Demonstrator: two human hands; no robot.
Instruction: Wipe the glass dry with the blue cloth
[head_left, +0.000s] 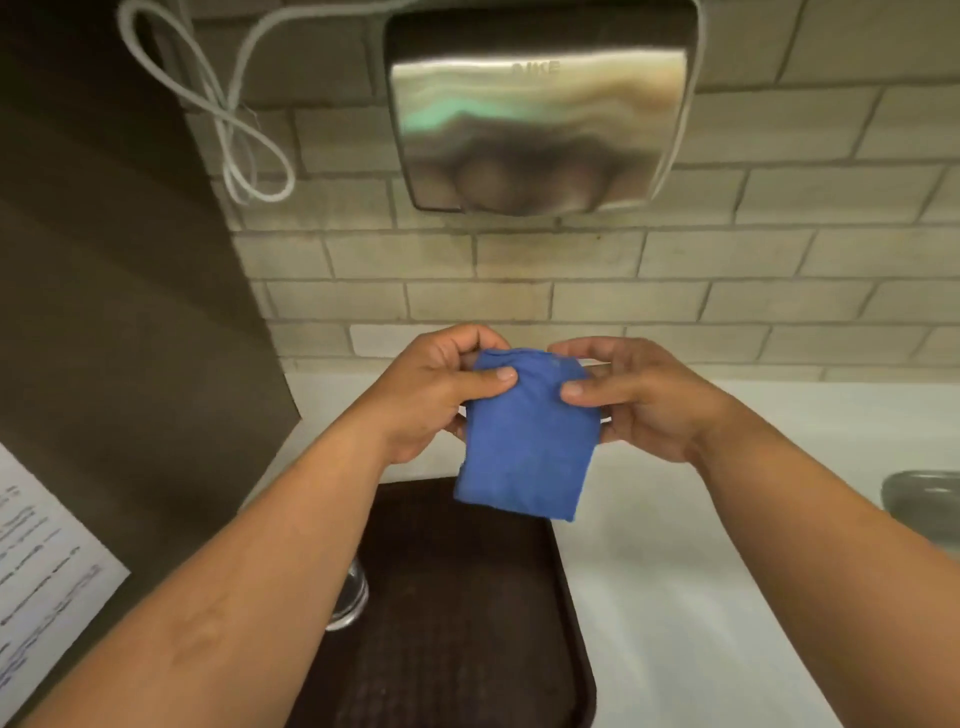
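Your left hand (436, 395) pinches the upper left edge of the blue cloth (527, 441), thumb on the near face and fingers curled behind it; your right hand (631, 397) grips the upper right edge the same way, thumb pressed to the front; the cloth is folded into a small pad and hangs between both hands, its lower edge dangling free above the far end of the dark brown tray (467, 613). The glass (350, 597) stands upright at the tray's left edge, mostly hidden behind your left forearm, well apart from the cloth and touched by neither hand; whether it rests on the tray or just beside it you cannot tell. The tray lies on a white counter (701, 597); a steel hand dryer (540, 119) is mounted on the tiled wall (779, 249) above your hands, with a looped white cord (228, 114) to its left; a printed sheet (41, 561) shows at the far left, and a blurred metal object (924, 499) sits at the right edge.
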